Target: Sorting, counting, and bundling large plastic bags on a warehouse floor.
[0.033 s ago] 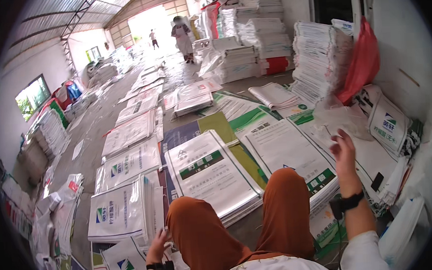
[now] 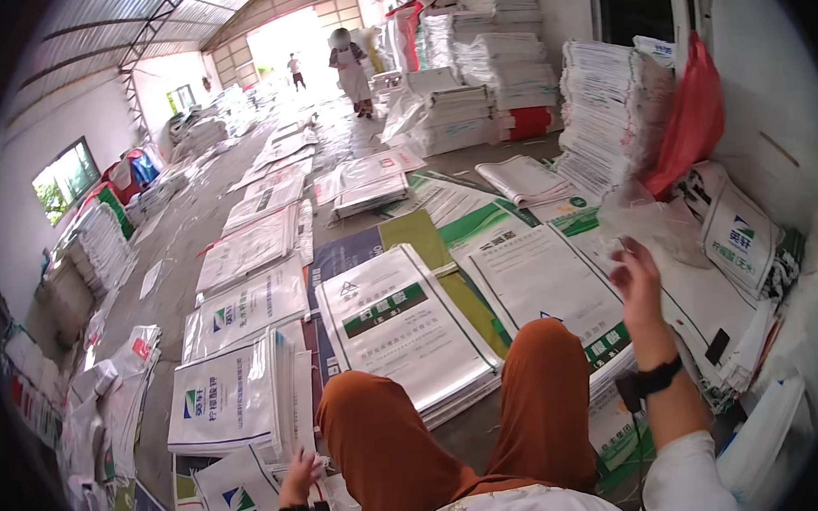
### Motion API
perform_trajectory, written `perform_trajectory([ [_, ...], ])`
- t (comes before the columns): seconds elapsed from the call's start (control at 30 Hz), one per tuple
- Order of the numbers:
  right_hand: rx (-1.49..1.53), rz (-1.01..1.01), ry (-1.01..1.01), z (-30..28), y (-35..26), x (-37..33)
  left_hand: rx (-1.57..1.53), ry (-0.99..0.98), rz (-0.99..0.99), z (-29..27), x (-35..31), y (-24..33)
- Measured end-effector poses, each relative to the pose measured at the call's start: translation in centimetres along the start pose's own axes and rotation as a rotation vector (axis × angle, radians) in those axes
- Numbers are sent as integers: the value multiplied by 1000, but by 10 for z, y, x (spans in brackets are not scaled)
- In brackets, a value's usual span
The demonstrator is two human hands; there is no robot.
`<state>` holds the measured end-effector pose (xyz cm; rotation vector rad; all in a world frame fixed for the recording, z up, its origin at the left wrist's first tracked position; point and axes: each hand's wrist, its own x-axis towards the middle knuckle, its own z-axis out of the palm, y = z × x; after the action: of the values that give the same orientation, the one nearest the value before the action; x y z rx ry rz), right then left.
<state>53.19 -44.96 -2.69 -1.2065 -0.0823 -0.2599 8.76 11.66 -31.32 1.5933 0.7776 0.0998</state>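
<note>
My left hand (image 2: 300,475) hangs low beside my left knee, over the edge of the flat printed sacks, its fingers loosely bent and apart. The nearest pile to it is a stack of white sacks (image 2: 224,402) with a blue and green logo. My right hand (image 2: 636,282) is raised past my right knee, fingers half curled, with nothing I can make out in it. Below it lies a stack of white sacks (image 2: 544,276) with a green band. Another stack of white sacks (image 2: 408,325), also green-banded, lies flat between my knees and beyond.
Tall sack stacks (image 2: 605,111) stand at the right wall beside a red plastic bag (image 2: 693,116). A crumpled clear plastic bag (image 2: 657,224) lies near my right hand. Rows of flat sacks (image 2: 253,250) run up the floor. A person in an apron (image 2: 352,73) walks farther off.
My right hand has shifted slightly left and its fingers have curled more. My left hand has moved a little lower. The person in the apron is slightly nearer.
</note>
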Motion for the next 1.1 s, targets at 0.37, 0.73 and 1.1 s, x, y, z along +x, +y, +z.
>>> perform_trajectory([
  [0.37,-57,360,-797,229,76,-16,-6,559,-180,6,-72,-114],
  [0.73,304,-270,-547,323,-24,89,333,749,-337,8,-154,-189],
  [1.1,-438,261,-1055,191,165,-3,354,756,347,-3,-21,31],
])
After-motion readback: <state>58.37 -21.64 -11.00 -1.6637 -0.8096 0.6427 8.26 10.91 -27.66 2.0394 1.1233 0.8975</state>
